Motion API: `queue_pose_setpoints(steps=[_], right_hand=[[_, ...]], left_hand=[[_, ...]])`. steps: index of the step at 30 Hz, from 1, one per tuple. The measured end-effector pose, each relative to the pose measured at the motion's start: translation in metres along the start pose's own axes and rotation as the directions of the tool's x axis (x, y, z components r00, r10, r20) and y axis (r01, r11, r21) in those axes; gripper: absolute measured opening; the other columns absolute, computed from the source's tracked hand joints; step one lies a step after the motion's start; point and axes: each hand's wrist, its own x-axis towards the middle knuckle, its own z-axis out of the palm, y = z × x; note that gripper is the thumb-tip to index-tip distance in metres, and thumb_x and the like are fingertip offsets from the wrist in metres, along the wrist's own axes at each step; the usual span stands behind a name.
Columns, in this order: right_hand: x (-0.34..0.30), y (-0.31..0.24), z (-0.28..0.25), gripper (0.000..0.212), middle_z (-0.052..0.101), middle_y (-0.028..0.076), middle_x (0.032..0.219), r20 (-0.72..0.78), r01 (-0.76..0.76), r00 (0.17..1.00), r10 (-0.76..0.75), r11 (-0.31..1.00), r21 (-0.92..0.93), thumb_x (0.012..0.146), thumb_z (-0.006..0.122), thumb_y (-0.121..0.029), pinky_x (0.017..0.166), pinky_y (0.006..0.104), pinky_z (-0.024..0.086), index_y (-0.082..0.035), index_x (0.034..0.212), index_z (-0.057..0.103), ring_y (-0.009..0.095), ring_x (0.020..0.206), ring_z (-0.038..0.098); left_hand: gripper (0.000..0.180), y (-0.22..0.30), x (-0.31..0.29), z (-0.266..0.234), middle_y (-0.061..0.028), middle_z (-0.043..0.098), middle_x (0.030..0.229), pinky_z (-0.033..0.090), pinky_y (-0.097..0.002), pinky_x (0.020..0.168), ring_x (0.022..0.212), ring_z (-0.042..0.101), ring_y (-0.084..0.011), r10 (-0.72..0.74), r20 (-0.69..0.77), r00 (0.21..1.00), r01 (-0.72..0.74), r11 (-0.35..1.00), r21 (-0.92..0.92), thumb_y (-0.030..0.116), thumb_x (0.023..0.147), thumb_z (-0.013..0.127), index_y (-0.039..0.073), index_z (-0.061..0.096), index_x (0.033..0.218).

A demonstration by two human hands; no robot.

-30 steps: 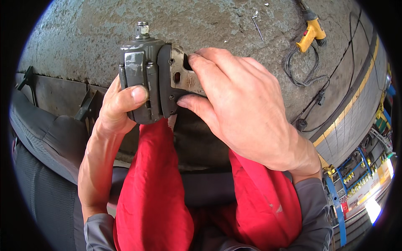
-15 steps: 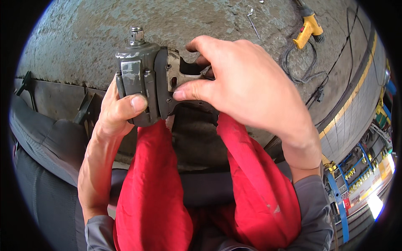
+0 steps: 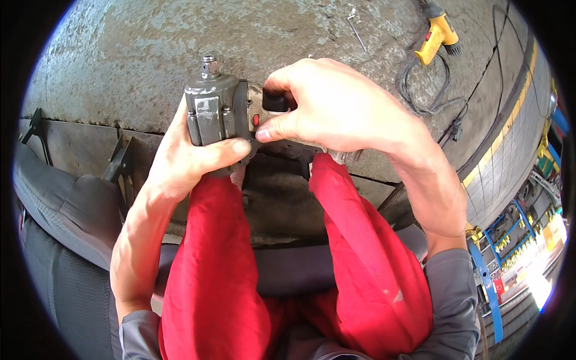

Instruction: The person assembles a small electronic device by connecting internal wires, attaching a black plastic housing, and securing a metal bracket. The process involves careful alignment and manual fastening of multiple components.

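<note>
A worn dark grey impact wrench is held above my knees, its square drive pointing up and away from me. My left hand is wrapped round the wrench's body from the left, the thumb lying across its near side. My right hand is closed on the lighter rear part beside the handle, thumb on the near side and fingers curled over the far side. Just left of the right thumb tip shows a small red part. Much of the handle is hidden under my right hand.
On the rough floor ahead lie a hex key and, farther right, a yellow corded tool with its cable looped. A black padded seat stands at my left. Blue shelving with small items is at the far right.
The wrench has moved right and slightly toward me. My left thumb now reaches farther right across the body. The red part shows where a dark slot was, and my right hand sits closer to the body.
</note>
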Motion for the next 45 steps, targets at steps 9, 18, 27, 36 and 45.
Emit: queue_pose_setpoints(steps=[9, 18, 27, 36, 45], right_hand=[[0.011, 0.024, 0.016, 0.044, 0.073, 0.024, 0.085, -0.023, 0.072, 0.997, -0.073, 0.997, -0.039, 0.083, 0.086, -0.035, 0.077, 0.0497, 0.055, 0.003, 0.102, 0.075, 0.041, 0.086, 0.074], [0.021, 0.061, 0.041, 0.050, 0.075, 0.024, 0.090, 0.084, -0.029, 0.996, 0.041, 0.991, -0.132, 0.083, 0.081, -0.043, 0.081, 0.0493, 0.056, 0.002, 0.103, 0.076, 0.041, 0.092, 0.075], [0.025, 0.078, 0.035, 0.057, 0.074, 0.023, 0.088, 0.095, -0.150, 0.983, 0.157, 0.986, -0.077, 0.083, 0.082, -0.047, 0.076, 0.0460, 0.054, 0.005, 0.105, 0.075, 0.034, 0.083, 0.073], [-0.008, 0.115, 0.032, 0.053, 0.075, 0.025, 0.089, 0.042, -0.155, 0.986, 0.163, 0.976, -0.151, 0.081, 0.084, -0.043, 0.080, 0.0488, 0.056, 0.003, 0.106, 0.076, 0.040, 0.088, 0.075], [0.005, 0.104, 0.041, 0.043, 0.071, 0.024, 0.074, 0.010, -0.112, 0.993, 0.116, 0.973, -0.203, 0.079, 0.086, -0.037, 0.072, 0.0489, 0.057, 0.004, 0.090, 0.078, 0.042, 0.075, 0.072]], left_hand=[[0.061, -0.023, 0.004, 0.014, -0.0070, 0.071, 0.120, 0.056, -0.0344, 0.099, 0.109, 0.068, -0.0161, 0.018, -0.121, 0.993, -0.012, 0.999, 0.050, 0.009, 0.085, 0.086, 0.003, 0.057, 0.139], [0.102, -0.068, 0.031, 0.007, -0.0146, 0.063, 0.137, 0.049, -0.0385, 0.110, 0.126, 0.061, -0.0235, -0.012, 0.008, 1.000, 0.008, 0.931, 0.366, 0.021, 0.084, 0.091, 0.003, 0.028, 0.162], [0.094, -0.064, 0.050, 0.029, -0.0122, 0.064, 0.128, 0.054, -0.0365, 0.102, 0.116, 0.064, -0.0197, -0.021, -0.006, 1.000, 0.022, 0.977, 0.214, 0.007, 0.087, 0.082, 0.000, 0.025, 0.161], [0.104, -0.084, 0.061, 0.074, -0.0248, 0.060, 0.136, 0.053, -0.0410, 0.105, 0.121, 0.065, -0.0340, 0.101, -0.070, 0.992, -0.028, 0.740, 0.672, 0.027, 0.083, 0.088, -0.007, 0.027, 0.159], [0.093, -0.076, 0.070, 0.075, -0.0312, 0.053, 0.144, 0.051, -0.0474, 0.108, 0.130, 0.058, -0.0471, 0.264, -0.029, 0.964, -0.088, 0.423, 0.902, 0.024, 0.082, 0.088, -0.004, 0.040, 0.157]])
